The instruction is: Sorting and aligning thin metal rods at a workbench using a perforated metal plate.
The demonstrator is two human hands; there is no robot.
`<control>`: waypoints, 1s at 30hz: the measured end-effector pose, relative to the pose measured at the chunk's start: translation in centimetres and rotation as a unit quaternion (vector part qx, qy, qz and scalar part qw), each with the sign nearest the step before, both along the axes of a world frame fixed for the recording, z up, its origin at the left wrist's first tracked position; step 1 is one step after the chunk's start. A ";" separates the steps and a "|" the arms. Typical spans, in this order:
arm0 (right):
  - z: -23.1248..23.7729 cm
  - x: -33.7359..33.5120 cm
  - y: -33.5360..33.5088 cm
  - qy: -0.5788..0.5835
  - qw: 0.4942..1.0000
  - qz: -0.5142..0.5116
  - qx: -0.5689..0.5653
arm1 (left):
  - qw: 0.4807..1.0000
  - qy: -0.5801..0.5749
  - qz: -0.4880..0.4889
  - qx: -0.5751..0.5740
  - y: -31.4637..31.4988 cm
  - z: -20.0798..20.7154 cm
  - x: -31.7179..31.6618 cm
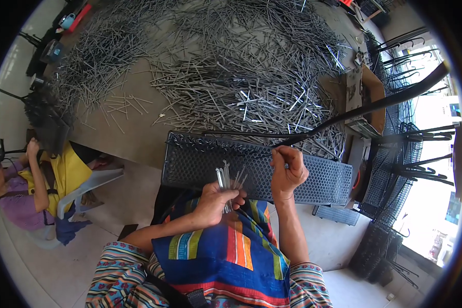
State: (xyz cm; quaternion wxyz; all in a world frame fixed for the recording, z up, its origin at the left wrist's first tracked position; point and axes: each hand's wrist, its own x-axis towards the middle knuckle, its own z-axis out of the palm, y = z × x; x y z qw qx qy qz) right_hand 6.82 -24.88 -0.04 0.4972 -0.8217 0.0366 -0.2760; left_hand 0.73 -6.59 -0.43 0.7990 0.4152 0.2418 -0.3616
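A bundle of thin silvery metal rods [225, 177] stands up out of my left hand [218, 201], whose fingers are wrapped round it. Just beyond lies a long dark panel full of small round holes [313, 182], tilted across my lap. Short dark rod ends [200, 141] line its upper left edge. A thick black bar [364, 107] runs from the panel's far edge up to the right. My right hand [288, 172] is over the panel near that bar, its thumb and fingers pinched together. Whatever may be between those fingertips is hidden.
Heaps of loose metal rods [231, 66] cover much of the brown table [108, 128]. An open cardboard box [372, 97] stands at its right edge. Racks with black hooks [416, 169] stand further right. A person in a yellow apron [69, 172] sits at the left beside a chair [87, 185].
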 end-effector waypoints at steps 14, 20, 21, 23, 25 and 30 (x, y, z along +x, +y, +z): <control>0.2 1.1 1.3 -0.041 0.974 0.079 -0.207 | 1.000 0.009 0.018 -0.006 -0.1 0.3 0.1; 0.3 0.6 1.1 -0.037 0.965 0.108 -0.236 | 1.000 0.015 0.014 -0.003 -0.2 0.5 0.1; 0.6 0.8 1.1 -0.030 0.964 0.103 -0.242 | 1.000 0.010 0.012 -0.006 -0.1 0.5 0.0; 0.6 1.3 0.8 -0.020 0.964 0.098 -0.248 | 1.000 0.007 0.010 -0.010 -0.1 0.4 0.0; 0.4 1.6 0.5 0.020 0.966 0.105 -0.233 | 1.000 0.007 0.004 -0.011 -0.2 0.4 0.1; 0.2 0.5 0.3 -0.009 0.958 0.122 -0.259 | 1.000 0.012 0.014 -0.022 0.0 -0.1 0.1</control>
